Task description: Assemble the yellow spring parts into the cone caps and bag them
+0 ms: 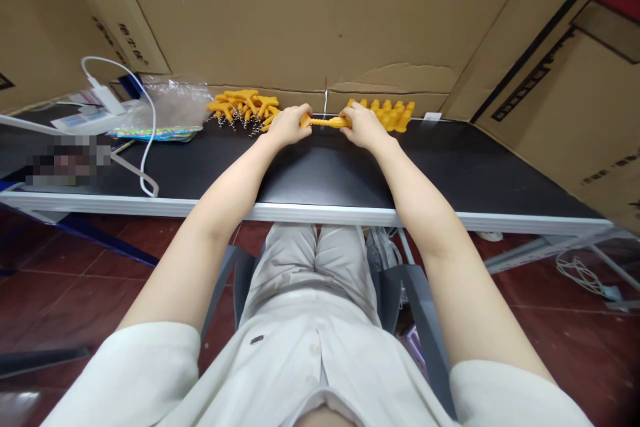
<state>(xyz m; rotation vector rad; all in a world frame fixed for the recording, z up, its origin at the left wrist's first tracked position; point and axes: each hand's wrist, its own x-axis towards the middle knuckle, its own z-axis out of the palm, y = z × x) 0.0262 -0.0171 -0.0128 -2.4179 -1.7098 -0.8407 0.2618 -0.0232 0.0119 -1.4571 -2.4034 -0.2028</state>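
pinching a slim yellow piece (pixel 338 122) by its ends, left hand (pixel 293 125) and right hand (pixel 366 125) hold it between them

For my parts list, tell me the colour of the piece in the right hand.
The piece is orange-yellow; it shows in the head view.

a long table (pixel 320 177) has a black top and a pale metal strip (pixel 320 213) along its front edge. toward the back, left of the middle, yellow handles (pixel 243 96) with metal spirals lie in a loose heap. right of the middle, yellow tubes (pixel 400 116) stand close together. further left lies a clear plastic bag (pixel 175 103), with a colourful packet (pixel 175 135) showing at its front.
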